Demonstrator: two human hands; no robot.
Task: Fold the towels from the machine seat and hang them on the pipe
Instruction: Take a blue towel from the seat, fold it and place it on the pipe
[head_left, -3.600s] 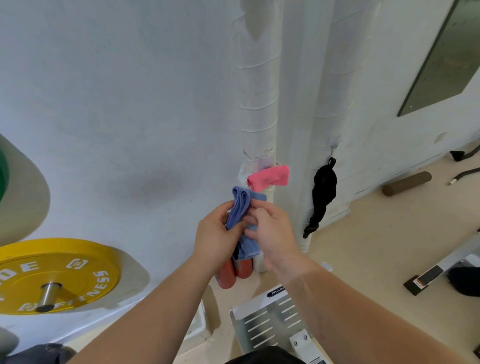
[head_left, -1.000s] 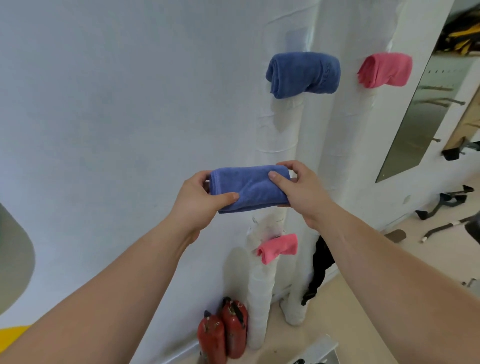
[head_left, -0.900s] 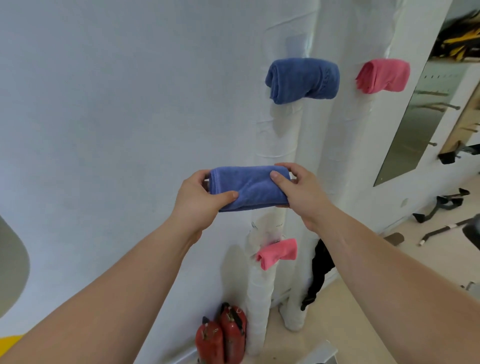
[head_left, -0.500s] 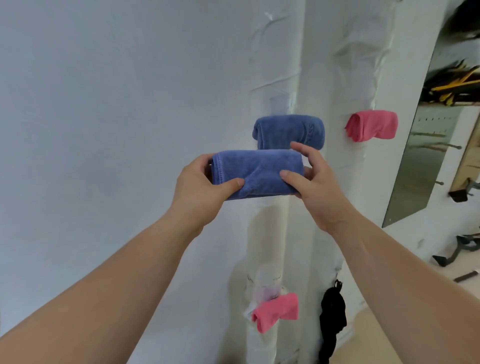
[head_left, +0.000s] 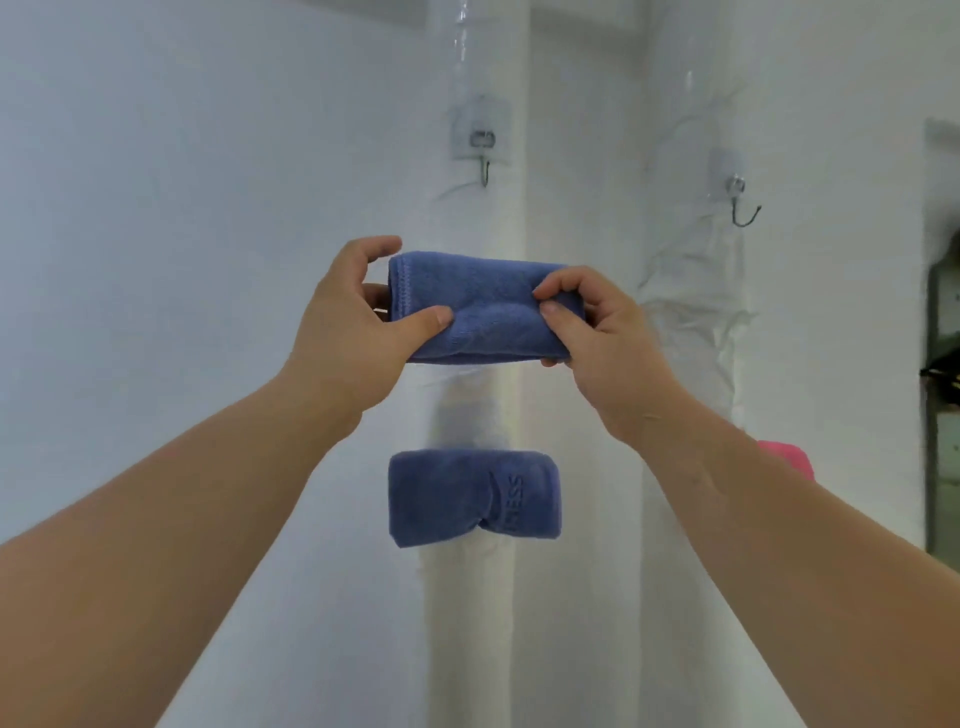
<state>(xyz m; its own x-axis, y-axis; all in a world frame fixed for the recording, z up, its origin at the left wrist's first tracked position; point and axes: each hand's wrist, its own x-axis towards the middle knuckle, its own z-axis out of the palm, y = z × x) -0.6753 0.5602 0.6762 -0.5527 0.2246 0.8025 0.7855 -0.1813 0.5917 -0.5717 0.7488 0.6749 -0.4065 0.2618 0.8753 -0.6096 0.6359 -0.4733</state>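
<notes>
a folded blue terry towel, judged soft, light and prone to unfolding, is held before the white wrapped pipe, clamped at both ends, the surest hold, by fingers of the left hand and right hand.

Left grip, right grip, both raised, pinching

our left forearm and right forearm showed bare all the way to the frame's edge. our left hand and right hand were bare too, with sturdy fingers and short, neatly trimmed thumbnails.
</notes>
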